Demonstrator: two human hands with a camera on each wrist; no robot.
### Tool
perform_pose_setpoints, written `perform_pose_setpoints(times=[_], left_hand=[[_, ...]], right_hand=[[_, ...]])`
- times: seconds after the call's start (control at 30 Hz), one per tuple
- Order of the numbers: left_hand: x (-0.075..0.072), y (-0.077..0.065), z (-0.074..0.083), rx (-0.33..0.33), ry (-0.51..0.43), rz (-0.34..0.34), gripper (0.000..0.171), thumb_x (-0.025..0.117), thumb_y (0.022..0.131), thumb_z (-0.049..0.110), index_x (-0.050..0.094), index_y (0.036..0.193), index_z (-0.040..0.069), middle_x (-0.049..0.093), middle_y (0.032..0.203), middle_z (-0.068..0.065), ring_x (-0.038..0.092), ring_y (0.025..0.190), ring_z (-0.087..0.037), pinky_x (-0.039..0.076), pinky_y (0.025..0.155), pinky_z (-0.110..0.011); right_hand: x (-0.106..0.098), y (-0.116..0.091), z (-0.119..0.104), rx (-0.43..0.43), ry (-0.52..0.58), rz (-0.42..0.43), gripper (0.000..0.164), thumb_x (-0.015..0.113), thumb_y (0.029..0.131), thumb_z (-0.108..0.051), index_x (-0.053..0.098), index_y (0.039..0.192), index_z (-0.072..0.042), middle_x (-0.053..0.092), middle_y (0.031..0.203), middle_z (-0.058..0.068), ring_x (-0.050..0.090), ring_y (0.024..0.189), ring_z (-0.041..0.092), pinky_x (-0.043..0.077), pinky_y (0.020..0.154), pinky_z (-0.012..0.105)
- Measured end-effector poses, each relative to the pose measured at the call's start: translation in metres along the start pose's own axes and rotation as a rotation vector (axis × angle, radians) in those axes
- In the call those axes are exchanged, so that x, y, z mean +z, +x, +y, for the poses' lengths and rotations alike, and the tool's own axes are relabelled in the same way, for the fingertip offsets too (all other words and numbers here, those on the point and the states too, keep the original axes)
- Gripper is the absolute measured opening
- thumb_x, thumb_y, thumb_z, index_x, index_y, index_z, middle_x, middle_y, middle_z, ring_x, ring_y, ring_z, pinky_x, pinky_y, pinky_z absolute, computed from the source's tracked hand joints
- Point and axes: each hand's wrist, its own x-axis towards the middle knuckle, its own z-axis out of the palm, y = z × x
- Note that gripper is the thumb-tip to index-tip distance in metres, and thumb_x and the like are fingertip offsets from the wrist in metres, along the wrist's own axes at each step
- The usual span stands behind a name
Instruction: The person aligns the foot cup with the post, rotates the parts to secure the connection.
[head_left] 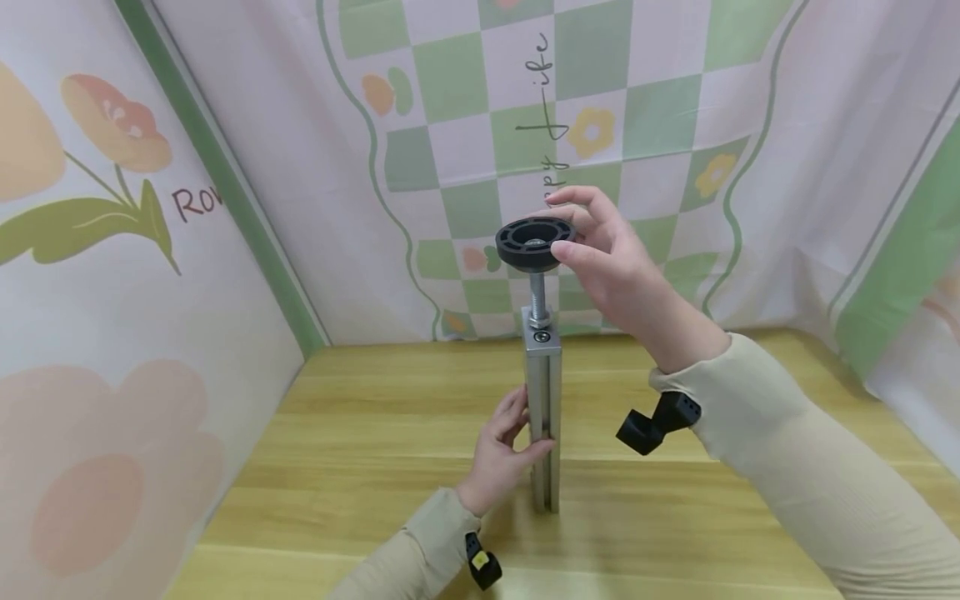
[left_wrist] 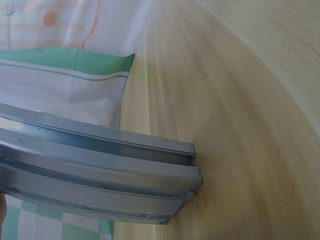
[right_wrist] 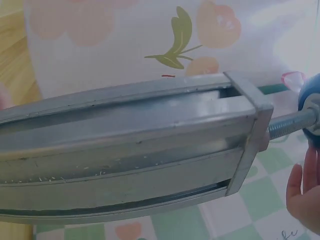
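An aluminium profile point(head_left: 544, 417) with T-slots stands upright on the wooden table point(head_left: 360, 450). Out of the end plate point(head_left: 547, 343) on its top rises a threaded rod point(head_left: 537, 296) that carries a round black levelling foot point(head_left: 517, 256). Low on the profile, my left hand point(head_left: 501, 458) grips it between thumb and fingers. My right hand point(head_left: 607, 258) pinches the rim of the levelling foot, thumb on the near side, other fingers behind. In the left wrist view the profile's lower end point(left_wrist: 185, 185) meets the tabletop. The right wrist view shows the rod point(right_wrist: 292, 123) running into the foot.
Patterned cloth point(head_left: 465, 167) hangs behind the table and along both sides. Black camera mounts are strapped to the right wrist point(head_left: 660, 421) and the left wrist point(head_left: 482, 562). Bare wood shows on both sides of the profile.
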Motion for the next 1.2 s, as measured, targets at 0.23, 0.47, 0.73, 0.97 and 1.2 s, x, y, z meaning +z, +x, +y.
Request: perform_pose_setpoints(times=[0.23,0.47,0.73,0.97,1.2], left_hand=[[0.000,0.000,-0.001,-0.003,0.008,0.002,0.082,0.067,0.080,-0.008,0.040,0.137,0.044,0.039,0.141,0.015,0.044,0.124,-0.006,0.041,0.104,-0.032],[0.000,-0.002,0.000,-0.031,0.002,-0.003,0.077,0.068,0.082,-0.004,0.040,0.138,0.042,0.038,0.142,0.013,0.042,0.125,-0.006,0.040,0.105,-0.028],[0.000,-0.002,0.002,-0.046,0.009,0.004,0.074,0.067,0.083,-0.004,0.041,0.139,0.036,0.038,0.144,0.007,0.043,0.124,-0.006,0.040,0.104,-0.028],[0.001,-0.001,0.002,-0.040,0.000,0.001,0.075,0.068,0.083,-0.003,0.041,0.138,0.039,0.038,0.143,0.012,0.043,0.125,-0.005,0.040,0.104,-0.027],[0.001,-0.001,0.004,-0.033,-0.001,0.002,0.075,0.068,0.084,-0.002,0.040,0.139,0.040,0.038,0.143,0.014,0.043,0.125,-0.005,0.040,0.104,-0.027]], right_hand=[[0.011,-0.006,-0.008,0.037,-0.156,0.120,0.036,0.052,0.085,0.006,0.044,0.114,-0.014,0.057,0.110,0.003,0.056,0.094,0.015,0.046,0.085,0.022],[0.016,-0.009,-0.010,0.038,-0.227,0.187,0.038,0.057,0.082,0.009,0.045,0.111,-0.014,0.057,0.108,0.004,0.056,0.091,0.017,0.050,0.079,0.018],[0.025,-0.011,-0.014,0.014,-0.441,0.279,0.037,0.068,0.081,0.001,0.046,0.107,-0.013,0.056,0.106,0.002,0.055,0.100,0.020,0.042,0.092,0.024],[0.027,-0.013,-0.013,-0.015,-0.557,0.326,0.038,0.073,0.080,-0.005,0.046,0.105,-0.012,0.059,0.101,0.000,0.057,0.096,0.017,0.042,0.093,0.025],[0.034,-0.013,-0.010,-0.088,-0.633,0.398,0.042,0.077,0.075,-0.006,0.047,0.105,-0.003,0.057,0.098,-0.002,0.055,0.091,0.015,0.045,0.090,0.024]])
